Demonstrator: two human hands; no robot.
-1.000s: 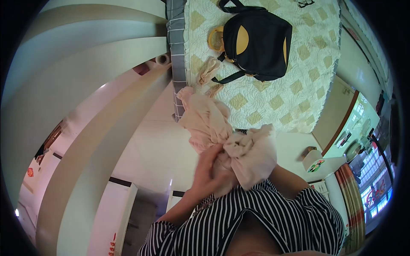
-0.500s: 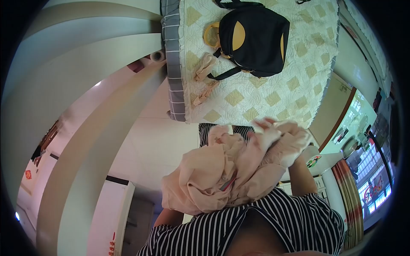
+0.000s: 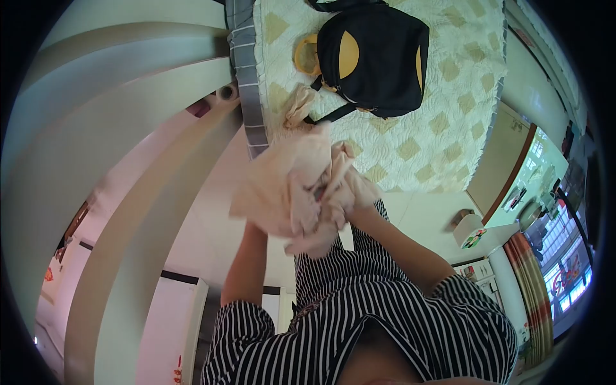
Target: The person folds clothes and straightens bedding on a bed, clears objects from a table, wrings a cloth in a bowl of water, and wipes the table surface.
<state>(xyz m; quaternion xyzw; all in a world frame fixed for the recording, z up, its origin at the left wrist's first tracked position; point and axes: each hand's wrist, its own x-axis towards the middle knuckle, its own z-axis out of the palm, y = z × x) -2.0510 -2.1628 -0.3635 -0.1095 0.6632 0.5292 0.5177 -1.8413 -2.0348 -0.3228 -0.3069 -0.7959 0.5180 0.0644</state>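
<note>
A crumpled pale peach garment (image 3: pixel 282 186) hangs bunched in the air in front of my striped clothes, at the near left corner of the bed. It is blurred by motion, and its exact kind cannot be made out. My left forearm (image 3: pixel 247 263) reaches up under its left side, and my right forearm (image 3: pixel 398 240) meets its right side. Both hands are largely covered by the folds, but the cloth is held up between them. Beyond it, a small peach cloth piece (image 3: pixel 300 106) lies on the bed.
The quilted bedspread (image 3: pixel 410 147) carries a black backpack (image 3: pixel 391 64) with yellow patches and a yellow ring-shaped object (image 3: pixel 307 54). Curved pale panels (image 3: pixel 147 83) rise on the left. A white cabinet (image 3: pixel 173 314) stands below left, and a curtain (image 3: pixel 529 289) hangs by the window.
The garment has moved from against my chest, forward and left toward the bed corner. Both arms are now stretched out, and it covers the lower small cloth piece on the bed.
</note>
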